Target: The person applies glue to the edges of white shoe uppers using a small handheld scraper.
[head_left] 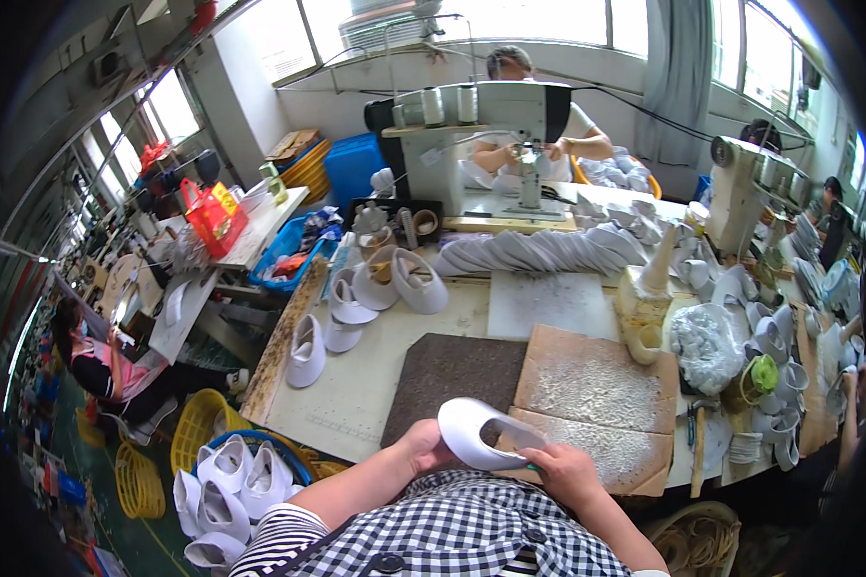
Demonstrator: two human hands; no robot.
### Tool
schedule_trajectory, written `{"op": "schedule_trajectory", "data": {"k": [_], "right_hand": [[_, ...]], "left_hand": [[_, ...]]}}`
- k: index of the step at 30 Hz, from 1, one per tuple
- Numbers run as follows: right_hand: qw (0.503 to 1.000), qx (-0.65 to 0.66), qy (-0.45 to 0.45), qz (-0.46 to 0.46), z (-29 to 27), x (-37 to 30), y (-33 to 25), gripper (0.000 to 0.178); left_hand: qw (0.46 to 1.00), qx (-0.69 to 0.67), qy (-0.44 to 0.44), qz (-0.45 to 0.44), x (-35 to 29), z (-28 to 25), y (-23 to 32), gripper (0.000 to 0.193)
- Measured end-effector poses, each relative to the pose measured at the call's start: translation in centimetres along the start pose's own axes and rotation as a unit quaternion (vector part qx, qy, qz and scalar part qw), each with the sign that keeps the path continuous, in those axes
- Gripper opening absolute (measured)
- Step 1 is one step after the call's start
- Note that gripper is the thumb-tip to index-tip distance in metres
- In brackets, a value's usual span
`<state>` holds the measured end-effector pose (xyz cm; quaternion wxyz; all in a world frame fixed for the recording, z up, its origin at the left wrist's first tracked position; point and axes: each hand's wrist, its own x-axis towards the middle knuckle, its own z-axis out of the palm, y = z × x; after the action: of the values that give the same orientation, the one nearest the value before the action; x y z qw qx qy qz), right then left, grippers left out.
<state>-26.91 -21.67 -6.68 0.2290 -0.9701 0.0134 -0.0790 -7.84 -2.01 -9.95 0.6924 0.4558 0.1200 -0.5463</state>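
A white shoe upper [467,438] is held up in front of my body, its oval opening facing up. My left hand [423,445] grips its left end, the fingers partly hidden behind it. At the other end, my right hand [563,473] pinches the edge; a small green bit shows at its fingertips, too small to name. Below the upper lie a dark brown mat [452,380] and a cardboard sheet [597,385] strewn with white specks. Several finished-looking white uppers [419,284] stand at the table's far left.
Stacked white pieces [548,252] line the table's back, before a sewing machine [491,106] where another person works. A glue-crusted pot [645,303], a plastic bag [707,346] and a wooden-handled tool [699,452] are at right. A basket of uppers [289,452] stands lower left.
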Motion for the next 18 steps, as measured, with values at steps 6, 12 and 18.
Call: {"op": "schedule_trajectory", "data": {"k": [6,12,18], "right_hand": [[0.998,0.057,-0.014,0.007,-0.5,0.4,0.5,0.031],[0.986,0.107,0.12,0.038,-0.7,1.3,1.5,0.024],[0.943,0.173,0.235,0.163,-0.6,2.6,2.2,0.023]], "left_hand": [[0.986,0.131,0.089,0.048,3.6,2.5,3.4,0.021],[0.96,0.208,0.132,0.134,8.9,1.9,4.7,0.024],[0.944,0.314,0.029,0.093,4.4,5.3,3.0,0.051]]}}
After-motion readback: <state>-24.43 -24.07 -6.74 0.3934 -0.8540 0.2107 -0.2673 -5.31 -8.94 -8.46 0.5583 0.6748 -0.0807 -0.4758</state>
